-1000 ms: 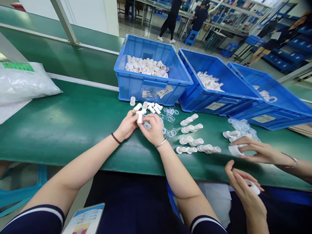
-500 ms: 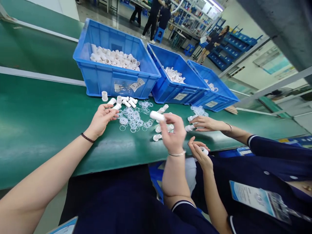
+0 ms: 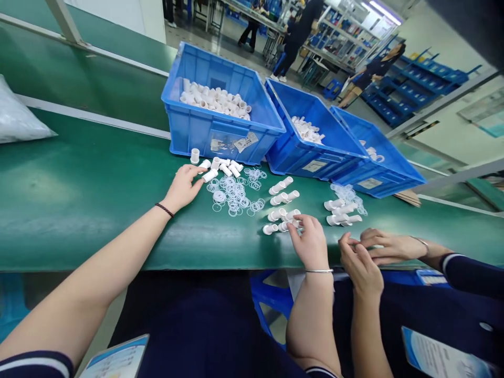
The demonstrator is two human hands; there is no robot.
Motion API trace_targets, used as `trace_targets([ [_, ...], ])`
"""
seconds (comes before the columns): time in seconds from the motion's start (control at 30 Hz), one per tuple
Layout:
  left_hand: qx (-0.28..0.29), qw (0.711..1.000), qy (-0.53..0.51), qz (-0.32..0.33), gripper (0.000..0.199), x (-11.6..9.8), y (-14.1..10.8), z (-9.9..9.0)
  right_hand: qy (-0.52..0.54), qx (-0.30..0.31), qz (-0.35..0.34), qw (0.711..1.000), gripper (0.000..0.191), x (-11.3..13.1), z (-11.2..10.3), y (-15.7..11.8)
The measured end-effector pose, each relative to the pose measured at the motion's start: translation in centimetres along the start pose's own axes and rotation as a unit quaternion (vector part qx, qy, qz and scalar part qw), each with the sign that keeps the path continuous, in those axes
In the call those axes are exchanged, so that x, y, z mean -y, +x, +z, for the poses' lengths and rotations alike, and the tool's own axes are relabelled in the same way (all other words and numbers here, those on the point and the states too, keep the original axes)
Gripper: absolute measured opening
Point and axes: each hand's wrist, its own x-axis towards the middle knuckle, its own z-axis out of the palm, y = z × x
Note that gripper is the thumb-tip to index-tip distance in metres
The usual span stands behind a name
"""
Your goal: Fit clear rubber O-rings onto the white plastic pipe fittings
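Observation:
My left hand (image 3: 185,186) has its thumb and fingers around a white fitting (image 3: 210,176) at the edge of a small pile of white fittings (image 3: 226,169). Just right of it lies a spread of thin clear rings (image 3: 232,195). My right hand (image 3: 309,236) is at the near right end of several white fittings (image 3: 276,214) set in rows, its thumb and fingertips closed on a fitting (image 3: 296,224) there. The fingertips partly cover that piece.
Three blue bins (image 3: 224,134) with white fittings stand along the back. At right, a co-worker's hands (image 3: 366,257) are close to my right hand, near more fittings (image 3: 342,212) and rings. A plastic bag (image 3: 21,118) lies far left.
The view has shifted left. My right hand has lowered the white fitting from the air to the rows. My left hand now grips a fitting. The co-worker's hands have come together.

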Motion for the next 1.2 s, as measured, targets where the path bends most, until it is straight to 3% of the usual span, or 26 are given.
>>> trace_targets([
  [0.1, 0.066, 0.992, 0.091, 0.057, 0.037, 0.4, 0.3, 0.6, 0.041, -0.045, -0.045, 0.997, 0.02, 3.2, -0.2, 1.5],
  [0.17, 0.09, 0.985, 0.133, 0.059, 0.037, 0.3, 0.5, 1.2, 0.088, -0.017, -0.096, 0.991, 0.017, 6.3, 0.9, 3.2],
  [0.27, 0.086, 0.981, 0.168, 0.04, 0.038, 0.1, 0.3, 1.5, 0.108, 0.066, -0.147, 0.981, 0.016, 10.6, 4.2, 6.6],
  [0.4, 0.054, 0.985, 0.164, 0.022, 0.034, 0.3, -0.3, 0.8, 0.043, 0.135, -0.113, 0.984, 0.015, 13.6, 9.1, 10.7],
  [0.53, 0.029, 0.987, 0.156, 0.021, 0.026, 0.6, -0.2, 0.4, -0.002, 0.144, -0.121, 0.982, 0.018, 14.0, 11.8, 11.8],
  [0.67, 0.008, 0.99, 0.139, 0.012, 0.019, 0.6, 0.5, 0.8, -0.006, 0.125, -0.13, 0.984, 0.018, 13.7, 12.6, 11.2],
  [0.83, -0.036, 0.997, -0.038, -0.053, 0.044, 0.0, 0.0, 0.7, 0.049, 0.098, -0.139, 0.984, 0.016, 13.2, 12.4, 10.6],
  [0.9, -0.045, 0.993, -0.078, -0.073, 0.045, -0.5, -0.4, 0.6, 0.07, 0.079, -0.144, 0.984, 0.017, 13.0, 12.4, 10.5],
  [1.0, -0.039, 0.978, -0.174, -0.112, 0.038, -1.5, -0.9, 1.0, 0.088, 0.052, -0.147, 0.984, 0.02, 12.9, 12.3, 10.4],
  [1.1, 0.001, 0.936, -0.306, -0.175, 0.039, -2.2, -1.3, 1.6, 0.091, 0.043, -0.15, 0.984, 0.018, 12.9, 12.3, 10.3],
  [1.2, 0.033, 0.919, -0.337, -0.202, 0.04, -2.6, -1.5, 1.8, 0.099, 0.051, -0.149, 0.983, 0.019, 12.8, 12.3, 10.3],
])
